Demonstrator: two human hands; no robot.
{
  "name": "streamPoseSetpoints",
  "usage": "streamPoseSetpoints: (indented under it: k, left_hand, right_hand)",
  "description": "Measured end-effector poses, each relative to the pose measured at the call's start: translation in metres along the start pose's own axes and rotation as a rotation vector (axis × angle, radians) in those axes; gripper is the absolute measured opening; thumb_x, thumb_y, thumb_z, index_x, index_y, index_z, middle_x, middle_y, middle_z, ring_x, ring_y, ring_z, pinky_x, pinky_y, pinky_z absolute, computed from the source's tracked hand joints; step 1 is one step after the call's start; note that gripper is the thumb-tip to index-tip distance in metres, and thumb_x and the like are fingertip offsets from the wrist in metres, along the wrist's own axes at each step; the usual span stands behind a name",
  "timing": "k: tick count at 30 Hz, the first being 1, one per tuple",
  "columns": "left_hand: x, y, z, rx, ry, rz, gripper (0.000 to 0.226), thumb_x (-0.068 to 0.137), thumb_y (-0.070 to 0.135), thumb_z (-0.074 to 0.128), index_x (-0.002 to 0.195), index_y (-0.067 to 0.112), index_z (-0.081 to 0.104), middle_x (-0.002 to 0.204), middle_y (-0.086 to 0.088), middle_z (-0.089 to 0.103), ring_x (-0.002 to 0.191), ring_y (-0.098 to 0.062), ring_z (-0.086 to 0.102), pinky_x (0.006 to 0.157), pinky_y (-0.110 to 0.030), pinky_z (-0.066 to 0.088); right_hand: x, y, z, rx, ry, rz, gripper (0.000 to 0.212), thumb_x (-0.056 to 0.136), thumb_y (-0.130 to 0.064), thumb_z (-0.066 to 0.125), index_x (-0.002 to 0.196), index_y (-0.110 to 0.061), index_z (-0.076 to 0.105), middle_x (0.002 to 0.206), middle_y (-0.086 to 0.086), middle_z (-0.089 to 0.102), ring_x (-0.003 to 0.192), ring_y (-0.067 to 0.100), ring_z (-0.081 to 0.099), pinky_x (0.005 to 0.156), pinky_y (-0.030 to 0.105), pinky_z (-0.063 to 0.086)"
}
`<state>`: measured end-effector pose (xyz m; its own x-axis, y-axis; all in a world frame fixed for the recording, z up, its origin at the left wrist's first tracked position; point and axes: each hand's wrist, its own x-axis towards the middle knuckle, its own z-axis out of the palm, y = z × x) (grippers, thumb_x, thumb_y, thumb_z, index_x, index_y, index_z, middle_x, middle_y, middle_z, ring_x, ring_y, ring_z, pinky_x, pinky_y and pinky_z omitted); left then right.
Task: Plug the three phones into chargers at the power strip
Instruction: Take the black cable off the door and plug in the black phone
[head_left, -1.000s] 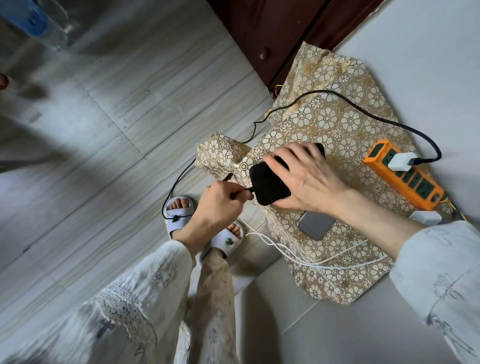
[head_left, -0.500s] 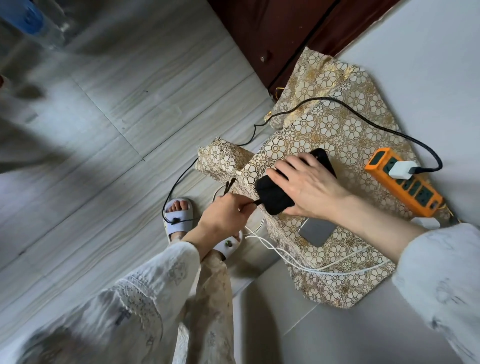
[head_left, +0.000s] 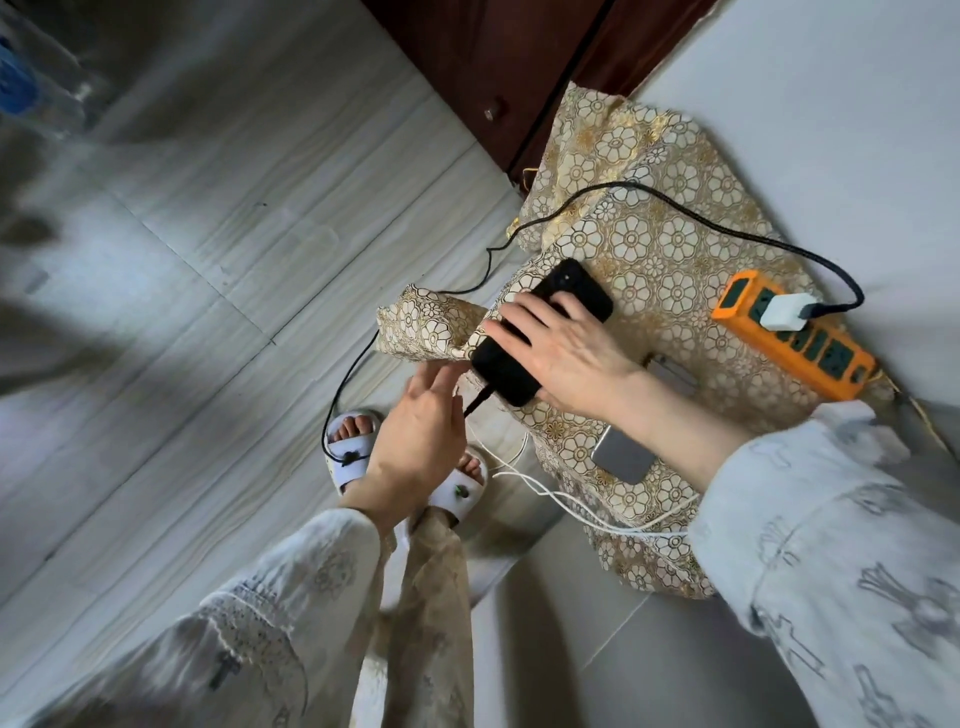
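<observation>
- Since half a second ago: the left hand (head_left: 415, 436) has let go of the black cable plug (head_left: 480, 400) and opened, fingers spread, holding nothing, just beside the plug.
- The right hand (head_left: 561, 353) has slid the black slab phone (head_left: 540, 332) further onto the gold floral-patterned cloth (head_left: 670, 249). It lies flat on the phone's back with fingers extended, pressing rather than gripping.
- Black braided cable (head_left: 727, 228) looks seated in the phone's near end. It runs round to the white cube charger (head_left: 784, 312) in the orange power strip (head_left: 810, 348), at the far right of the cloth-covered surface. I'd call phone one done.
- Grey metallic phone (head_left: 623, 454) lies on the cloth under the right forearm. A thin white cable (head_left: 571, 501) loops just beside it; can't tell if it's connected.
- Something pale shows behind the right wrist, too hidden to call it a third phone.
- Only one charger is clearly seated in the strip; other sockets look free.
- Estimate: one of three done, two left.
</observation>
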<state>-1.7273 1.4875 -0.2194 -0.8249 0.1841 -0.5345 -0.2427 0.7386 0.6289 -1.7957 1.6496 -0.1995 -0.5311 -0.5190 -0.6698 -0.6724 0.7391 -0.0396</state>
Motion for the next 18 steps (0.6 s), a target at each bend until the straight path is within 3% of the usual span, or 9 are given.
streamPoseSetpoints:
  k: [5, 8, 12, 15, 18]
  left_hand:
    - [0.009, 0.005, -0.003, 0.085, -0.081, 0.007, 0.048, 0.091, 0.008, 0.043, 0.138, 0.013, 0.037, 0.138, -0.011, 0.040, 0.121, -0.032, 0.046, 0.096, -0.043, 0.042]
    - [0.008, 0.013, -0.001, 0.258, -0.088, 0.001, 0.053, 0.089, 0.010, 0.046, 0.139, 0.015, 0.032, 0.142, -0.013, 0.034, 0.126, -0.034, 0.038, 0.099, -0.047, 0.037]
    - [0.006, 0.039, 0.011, 0.457, -0.012, 0.152, 0.064, 0.084, 0.009, 0.049, 0.142, 0.015, 0.024, 0.151, -0.018, 0.017, 0.140, -0.035, 0.016, 0.110, -0.052, 0.025]
    - [0.018, 0.067, 0.034, 0.587, -0.139, 0.289, 0.069, 0.089, 0.019, 0.045, 0.147, 0.022, 0.007, 0.157, -0.013, -0.007, 0.144, -0.032, -0.008, 0.117, -0.050, 0.006]
    - [0.040, 0.091, 0.055, 0.788, -0.244, 0.364, 0.077, 0.092, 0.042, 0.042, 0.146, 0.025, -0.010, 0.154, -0.008, -0.024, 0.142, -0.030, -0.020, 0.115, -0.055, -0.002]
  right_hand:
    - [-0.013, 0.004, 0.022, 0.238, 0.105, 0.070, 0.087, 0.083, 0.001, 0.055, 0.148, -0.016, 0.001, 0.155, 0.002, -0.017, 0.146, 0.020, -0.005, 0.117, 0.038, -0.001]
    - [-0.039, 0.004, 0.040, 0.434, 0.216, 0.223, 0.084, 0.087, -0.019, 0.059, 0.148, -0.020, 0.002, 0.148, -0.006, -0.022, 0.142, 0.013, -0.012, 0.113, 0.035, -0.006]
    - [-0.087, 0.003, 0.067, 0.558, 0.420, 0.470, 0.067, 0.087, -0.028, 0.059, 0.145, -0.016, 0.026, 0.157, 0.004, 0.015, 0.142, 0.022, 0.022, 0.115, 0.035, 0.012]
    - [-0.125, 0.006, 0.090, 0.736, 0.561, 0.699, 0.051, 0.087, -0.020, 0.060, 0.135, -0.010, 0.044, 0.142, 0.010, 0.044, 0.126, 0.024, 0.046, 0.107, 0.025, 0.029]
    - [-0.157, 0.020, 0.118, 0.921, 0.628, 1.042, 0.032, 0.091, -0.018, 0.054, 0.120, -0.005, 0.054, 0.120, 0.014, 0.059, 0.107, 0.025, 0.058, 0.091, 0.028, 0.046]
